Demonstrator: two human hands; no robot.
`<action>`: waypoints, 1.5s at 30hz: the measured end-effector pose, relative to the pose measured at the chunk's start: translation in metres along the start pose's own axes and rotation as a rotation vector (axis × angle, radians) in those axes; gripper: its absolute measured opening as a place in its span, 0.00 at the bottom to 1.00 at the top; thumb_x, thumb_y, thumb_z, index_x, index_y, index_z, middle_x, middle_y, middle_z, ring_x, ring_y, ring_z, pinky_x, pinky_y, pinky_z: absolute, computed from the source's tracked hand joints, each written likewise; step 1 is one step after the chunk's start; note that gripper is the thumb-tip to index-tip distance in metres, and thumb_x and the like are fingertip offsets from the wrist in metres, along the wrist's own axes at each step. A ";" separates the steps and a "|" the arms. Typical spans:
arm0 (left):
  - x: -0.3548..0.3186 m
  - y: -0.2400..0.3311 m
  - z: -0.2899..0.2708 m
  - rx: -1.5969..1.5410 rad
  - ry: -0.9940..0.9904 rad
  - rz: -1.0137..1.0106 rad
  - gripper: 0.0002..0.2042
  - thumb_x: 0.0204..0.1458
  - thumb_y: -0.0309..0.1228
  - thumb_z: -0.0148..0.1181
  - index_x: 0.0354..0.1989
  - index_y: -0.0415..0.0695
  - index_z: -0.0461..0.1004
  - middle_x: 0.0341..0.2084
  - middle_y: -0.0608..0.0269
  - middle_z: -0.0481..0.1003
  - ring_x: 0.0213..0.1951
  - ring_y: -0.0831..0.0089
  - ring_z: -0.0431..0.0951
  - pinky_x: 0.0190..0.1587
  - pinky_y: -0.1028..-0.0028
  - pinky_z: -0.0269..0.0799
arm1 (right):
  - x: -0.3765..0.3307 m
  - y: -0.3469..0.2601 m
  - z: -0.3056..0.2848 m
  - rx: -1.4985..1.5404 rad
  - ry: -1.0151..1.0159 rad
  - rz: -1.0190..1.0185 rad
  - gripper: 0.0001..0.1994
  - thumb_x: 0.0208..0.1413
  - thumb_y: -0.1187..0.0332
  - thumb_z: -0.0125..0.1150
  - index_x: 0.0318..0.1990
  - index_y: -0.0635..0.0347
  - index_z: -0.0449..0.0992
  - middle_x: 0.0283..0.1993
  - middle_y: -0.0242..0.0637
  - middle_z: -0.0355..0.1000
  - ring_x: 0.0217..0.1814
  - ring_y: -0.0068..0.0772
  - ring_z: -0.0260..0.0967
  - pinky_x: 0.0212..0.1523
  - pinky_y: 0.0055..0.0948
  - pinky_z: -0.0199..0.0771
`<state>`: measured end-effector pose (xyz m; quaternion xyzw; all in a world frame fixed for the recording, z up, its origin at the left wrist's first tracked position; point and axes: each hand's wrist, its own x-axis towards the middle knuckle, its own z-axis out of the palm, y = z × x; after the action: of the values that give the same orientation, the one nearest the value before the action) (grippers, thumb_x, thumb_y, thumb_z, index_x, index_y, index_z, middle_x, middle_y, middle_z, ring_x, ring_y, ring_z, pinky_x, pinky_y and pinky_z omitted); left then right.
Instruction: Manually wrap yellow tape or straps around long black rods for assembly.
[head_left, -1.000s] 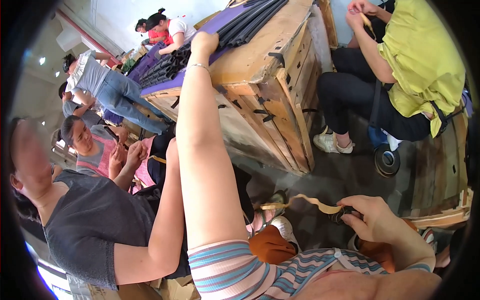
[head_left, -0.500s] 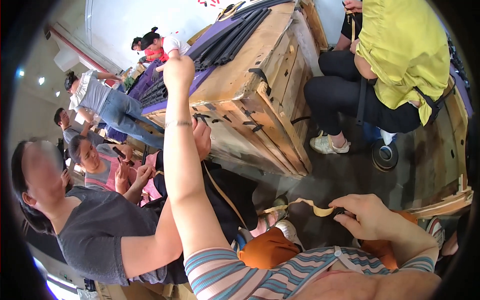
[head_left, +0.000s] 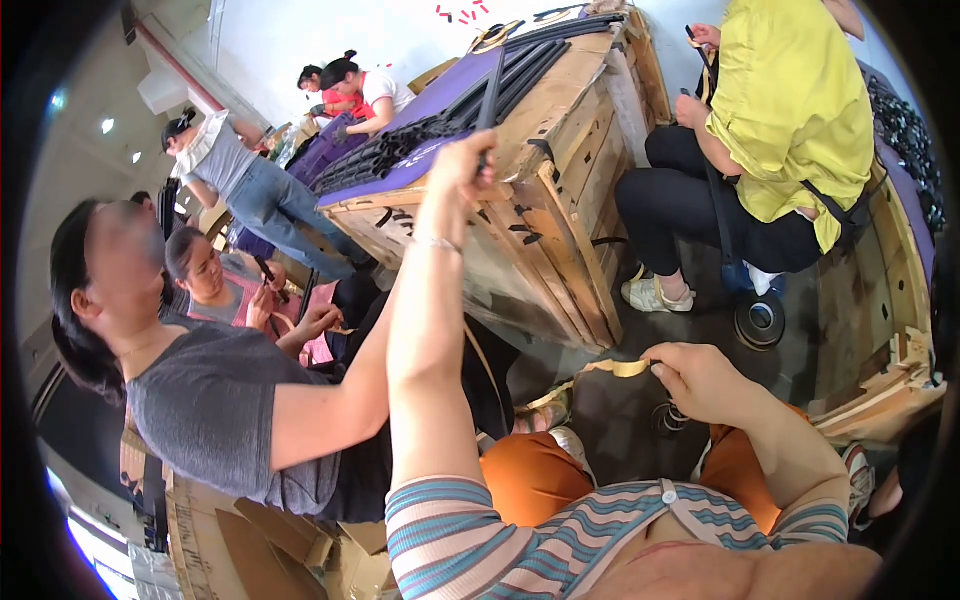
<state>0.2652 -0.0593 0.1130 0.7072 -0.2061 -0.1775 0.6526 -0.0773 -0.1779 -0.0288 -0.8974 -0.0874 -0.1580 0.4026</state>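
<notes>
My left hand [head_left: 464, 166] reaches far out over the corner of the wooden crate. Its fingers are closed around the end of a long black strip [head_left: 493, 90], which points away over the purple cloth [head_left: 400, 178]. Several similar black strips [head_left: 440, 125] lie bundled on that cloth. Above my lap, my right hand [head_left: 702, 382] pinches the end of a thin yellowish ribbon [head_left: 628, 368]. The ribbon runs left in a wavy line and passes down near a foot; its far end is hard to follow.
The wooden crate [head_left: 520, 245] fills the middle. A person in a grey shirt [head_left: 225, 400] sits close on my left. Someone in a yellow top [head_left: 790, 130] sits ahead on the right, beside a black tape roll [head_left: 760, 322]. Cardboard boxes [head_left: 270, 545] stand low at left.
The view has shifted left. My left hand now shows a black strip extending from it, farther right in the picture. The right hand has risen slightly, still pinching the ribbon.
</notes>
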 end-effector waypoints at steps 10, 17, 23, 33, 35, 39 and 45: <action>-0.162 -0.073 0.047 -0.443 -0.231 0.253 0.08 0.56 0.35 0.47 0.32 0.43 0.64 0.16 0.66 0.64 0.17 0.78 0.63 0.21 0.80 0.60 | -0.008 -0.001 -0.003 0.289 0.099 0.295 0.02 0.52 0.74 0.50 0.31 0.63 0.65 0.17 0.35 0.67 0.18 0.24 0.65 0.19 0.23 0.64; -0.198 -0.093 0.075 -0.400 -0.374 0.187 0.08 0.54 0.33 0.51 0.28 0.42 0.64 0.12 0.68 0.60 0.14 0.79 0.58 0.17 0.80 0.54 | 0.001 0.011 -0.009 0.552 0.125 0.289 0.06 0.54 0.69 0.54 0.28 0.60 0.69 0.21 0.26 0.65 0.20 0.12 0.59 0.22 0.14 0.59; -0.212 -0.111 0.076 -0.319 -0.268 0.164 0.07 0.48 0.29 0.60 0.31 0.40 0.69 0.14 0.70 0.66 0.12 0.86 0.59 0.14 0.85 0.52 | 0.018 -0.013 0.001 0.723 0.073 0.299 0.09 0.57 0.64 0.50 0.32 0.60 0.71 0.23 0.25 0.64 0.22 0.12 0.59 0.24 0.14 0.61; -0.216 -0.121 0.075 -0.293 -0.394 -0.022 0.07 0.47 0.24 0.60 0.30 0.40 0.68 0.17 0.68 0.67 0.13 0.85 0.59 0.15 0.85 0.52 | 0.003 -0.013 0.007 0.744 -0.100 0.365 0.10 0.58 0.65 0.49 0.32 0.62 0.71 0.24 0.27 0.66 0.23 0.15 0.61 0.25 0.16 0.62; -0.212 -0.122 0.074 -0.333 -0.391 -0.036 0.07 0.46 0.23 0.61 0.30 0.41 0.67 0.15 0.69 0.66 0.12 0.85 0.59 0.14 0.85 0.51 | 0.003 -0.013 0.008 0.798 -0.106 0.319 0.10 0.58 0.65 0.49 0.32 0.62 0.71 0.24 0.27 0.66 0.24 0.15 0.62 0.26 0.16 0.63; -0.216 -0.115 0.083 -0.441 -0.426 -0.076 0.09 0.44 0.24 0.63 0.29 0.42 0.66 0.15 0.68 0.66 0.11 0.85 0.57 0.13 0.85 0.50 | 0.005 -0.012 0.014 0.901 0.023 0.100 0.11 0.57 0.63 0.51 0.34 0.63 0.72 0.28 0.29 0.66 0.24 0.18 0.63 0.26 0.18 0.65; -0.226 -0.124 0.094 -0.484 -0.534 -0.100 0.08 0.46 0.24 0.61 0.29 0.44 0.65 0.17 0.67 0.68 0.13 0.85 0.58 0.14 0.85 0.49 | -0.001 -0.013 0.011 1.181 -0.079 0.109 0.12 0.56 0.63 0.52 0.40 0.63 0.71 0.28 0.29 0.68 0.26 0.19 0.66 0.23 0.19 0.66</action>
<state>0.0314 -0.0131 -0.0230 0.4701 -0.2864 -0.4310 0.7150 -0.0802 -0.1608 -0.0269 -0.5300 -0.1290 -0.0281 0.8376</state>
